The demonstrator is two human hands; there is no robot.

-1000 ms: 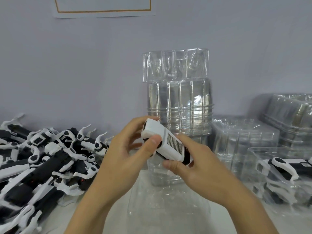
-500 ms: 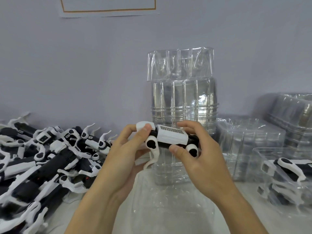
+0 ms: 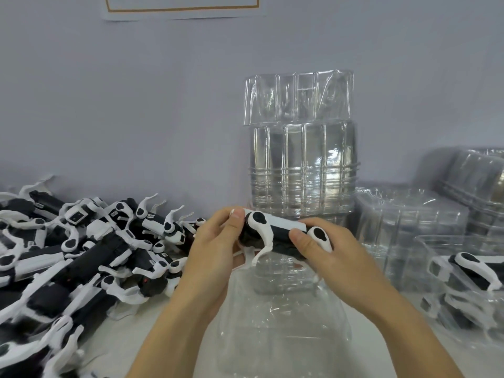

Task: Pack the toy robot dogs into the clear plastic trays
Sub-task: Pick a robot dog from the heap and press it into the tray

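Tray stack (image 3: pixel 301 148) stands at 12 o'clock against the wall, tallest item. Pile of dogs (image 3: pixel 81 255) sprawls at 9 o'clock. Packed trays (image 3: pixel 463 268) sit at 3 o'clock, one dog visible inside. Empty tray (image 3: pixel 281 323) lies at 6 o'clock, under the hands. Left hand (image 3: pixel 215 257) grips the dog (image 3: pixel 275 236) at its front end, thumb on top. Right hand (image 3: pixel 335 257) grips its rear end, thumb across the body. Dog held level, above the empty tray, centre of view.
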